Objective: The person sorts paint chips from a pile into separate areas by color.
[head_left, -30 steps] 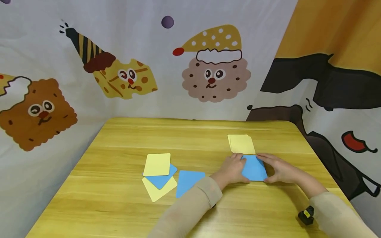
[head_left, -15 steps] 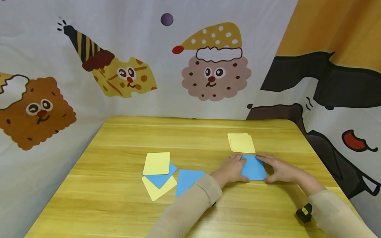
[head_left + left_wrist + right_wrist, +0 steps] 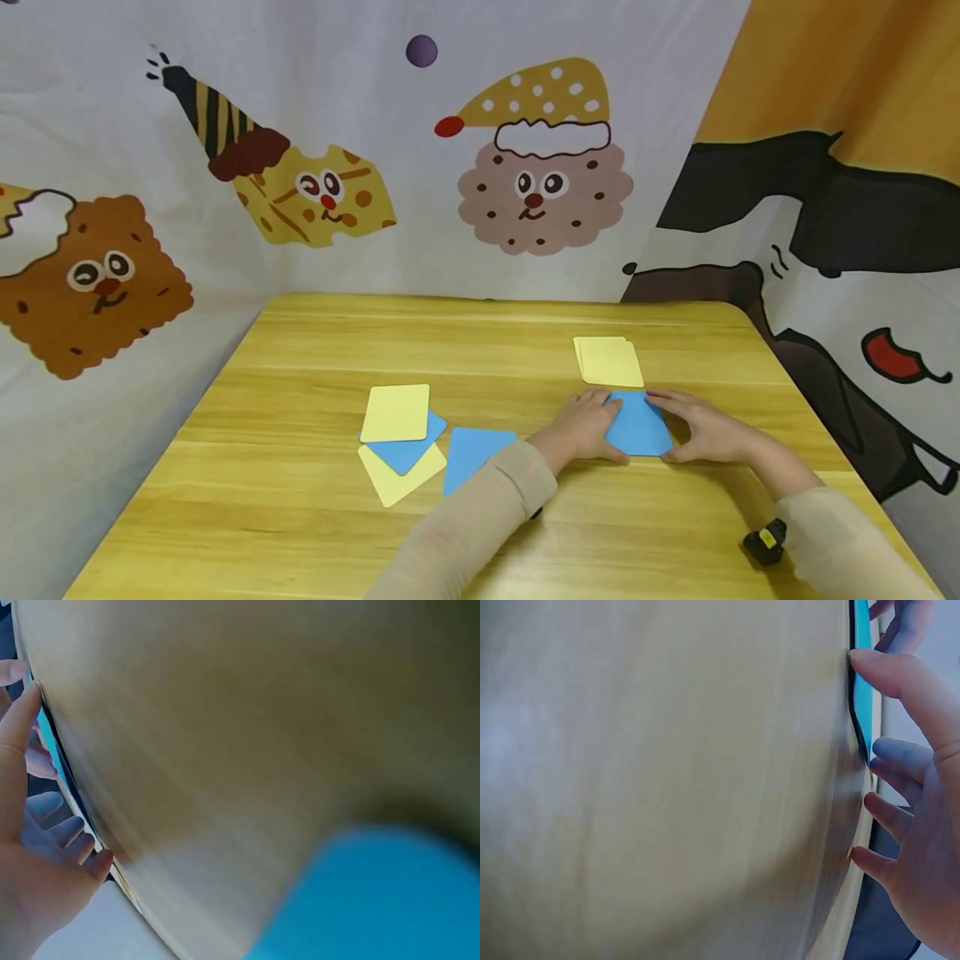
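From the head camera, my left hand (image 3: 583, 427) and my right hand (image 3: 705, 429) lay flat on the wooden table (image 3: 315, 533), one at each side edge of the blue card stack (image 3: 638, 425). My fingers were straight and pressed against its edges, thumbs at the near corners, nothing curled round it. I judged I was squaring the blue cards into a neat pile; the next move seemed to call for letting go gently so the edges stayed aligned. The stack sat right of centre, its far edge just touching the yellow card stack (image 3: 608, 362). Well to the left lay the loose cards: a yellow card (image 3: 396, 413) over a blue card (image 3: 408, 454) and another yellow one (image 3: 397, 482), with a lone blue card (image 3: 472, 457) beside them. No box, tray or other container showed anywhere.

The left wrist camera was blurred: mostly tabletop, my fingers (image 3: 19, 750) along the stack's thin edge, and a blue smear in the near corner.

The right wrist camera showed my thumb (image 3: 900, 682) against the blue edge (image 3: 862, 682), the other fingers spread and straight.
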The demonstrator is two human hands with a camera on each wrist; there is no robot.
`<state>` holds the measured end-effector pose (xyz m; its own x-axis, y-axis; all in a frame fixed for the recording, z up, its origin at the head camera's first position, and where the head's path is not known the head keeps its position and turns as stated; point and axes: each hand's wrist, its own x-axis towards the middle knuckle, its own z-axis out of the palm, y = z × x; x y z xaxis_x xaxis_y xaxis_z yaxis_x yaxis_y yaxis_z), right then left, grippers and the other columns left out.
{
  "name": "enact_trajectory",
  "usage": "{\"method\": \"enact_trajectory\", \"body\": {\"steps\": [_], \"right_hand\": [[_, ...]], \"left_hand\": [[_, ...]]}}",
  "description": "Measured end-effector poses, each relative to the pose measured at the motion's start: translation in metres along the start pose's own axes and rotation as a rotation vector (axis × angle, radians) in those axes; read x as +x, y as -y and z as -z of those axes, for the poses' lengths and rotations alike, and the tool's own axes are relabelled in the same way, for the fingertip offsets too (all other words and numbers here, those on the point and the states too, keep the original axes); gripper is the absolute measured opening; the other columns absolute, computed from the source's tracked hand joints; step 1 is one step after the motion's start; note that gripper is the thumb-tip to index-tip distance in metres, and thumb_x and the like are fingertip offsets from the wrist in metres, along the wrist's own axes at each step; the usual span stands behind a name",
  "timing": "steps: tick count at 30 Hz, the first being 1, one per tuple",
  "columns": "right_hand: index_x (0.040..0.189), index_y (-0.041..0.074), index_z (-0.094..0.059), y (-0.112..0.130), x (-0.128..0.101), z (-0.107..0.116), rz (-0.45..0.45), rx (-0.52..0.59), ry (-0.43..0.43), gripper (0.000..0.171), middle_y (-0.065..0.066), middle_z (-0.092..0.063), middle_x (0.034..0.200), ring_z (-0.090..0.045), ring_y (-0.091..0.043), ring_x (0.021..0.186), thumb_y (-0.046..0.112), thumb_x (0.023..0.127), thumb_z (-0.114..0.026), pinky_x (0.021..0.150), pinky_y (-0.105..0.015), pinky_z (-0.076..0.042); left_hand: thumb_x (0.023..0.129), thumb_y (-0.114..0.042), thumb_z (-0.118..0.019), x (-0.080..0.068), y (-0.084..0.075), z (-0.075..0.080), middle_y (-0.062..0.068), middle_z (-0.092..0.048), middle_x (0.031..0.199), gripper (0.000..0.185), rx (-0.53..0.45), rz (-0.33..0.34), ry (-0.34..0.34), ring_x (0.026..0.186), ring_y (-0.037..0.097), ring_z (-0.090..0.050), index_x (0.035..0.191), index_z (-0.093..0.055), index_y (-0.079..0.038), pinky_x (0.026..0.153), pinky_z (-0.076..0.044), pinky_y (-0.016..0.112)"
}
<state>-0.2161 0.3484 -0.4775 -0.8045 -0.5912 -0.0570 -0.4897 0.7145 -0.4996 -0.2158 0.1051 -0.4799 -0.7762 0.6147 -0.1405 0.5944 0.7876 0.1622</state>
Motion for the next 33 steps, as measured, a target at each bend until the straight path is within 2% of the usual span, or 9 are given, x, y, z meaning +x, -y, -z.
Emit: {"method": "enact_trajectory", "body": {"steps": [8, 16, 22, 26, 33], "right_hand": [[0.144, -0.003, -0.039, 0.011, -0.005, 0.002, -0.015, 0.01, -0.094, 0.095, -0.024, -0.034, 0.146, -0.033, -0.047, 0.129, 0.041, 0.072, -0.083, 0.094, -0.064, -0.034], [0.143, 0.0, -0.041, 0.03, -0.011, -0.004, 0.001, -0.036, -0.235, 0.091, -0.022, -0.039, 0.143, -0.036, -0.048, 0.126, 0.038, 0.072, -0.084, 0.091, -0.066, -0.035], [0.143, 0.003, -0.042, 0.044, -0.011, -0.012, 0.029, -0.059, -0.32, 0.094, -0.019, -0.041, 0.142, -0.038, -0.045, 0.125, 0.039, 0.068, -0.086, 0.09, -0.065, -0.035], [0.145, 0.005, -0.04, 0.056, -0.009, -0.018, -0.001, -0.049, -0.327, 0.098, -0.017, -0.04, 0.143, -0.037, -0.045, 0.126, 0.044, 0.067, -0.085, 0.091, -0.068, -0.031], [0.148, 0.009, -0.036, 0.076, -0.001, -0.028, -0.042, -0.018, -0.302, 0.101, -0.015, -0.036, 0.147, -0.032, -0.043, 0.131, 0.043, 0.067, -0.086, 0.093, -0.07, -0.027]], "left_hand": [[0.075, -0.07, -0.062, -0.011, 0.0, 0.009, 0.005, -0.022, 0.156, 0.102, -0.117, -0.042, -0.01, 0.141, 0.019, -0.02, 0.152, -0.028, -0.014, 0.111, -0.024, 0.034], [0.072, -0.072, -0.065, -0.026, 0.007, 0.022, 0.003, -0.028, 0.153, 0.105, -0.06, -0.091, -0.082, 0.14, 0.018, -0.022, 0.151, -0.03, -0.013, 0.111, -0.024, 0.036], [0.069, -0.071, -0.068, -0.041, 0.02, 0.029, 0.005, -0.027, 0.154, 0.109, -0.095, -0.128, -0.123, 0.141, 0.02, -0.021, 0.151, -0.029, -0.01, 0.112, -0.021, 0.038], [0.068, -0.069, -0.071, -0.057, 0.033, 0.033, 0.007, -0.027, 0.154, 0.111, -0.118, -0.161, -0.153, 0.141, 0.021, -0.021, 0.151, -0.029, -0.008, 0.112, -0.022, 0.04], [0.067, -0.065, -0.076, -0.087, 0.055, 0.04, 0.009, -0.027, 0.153, 0.112, -0.159, -0.168, -0.181, 0.141, 0.023, -0.021, 0.151, -0.027, -0.007, 0.112, -0.021, 0.043]]}}
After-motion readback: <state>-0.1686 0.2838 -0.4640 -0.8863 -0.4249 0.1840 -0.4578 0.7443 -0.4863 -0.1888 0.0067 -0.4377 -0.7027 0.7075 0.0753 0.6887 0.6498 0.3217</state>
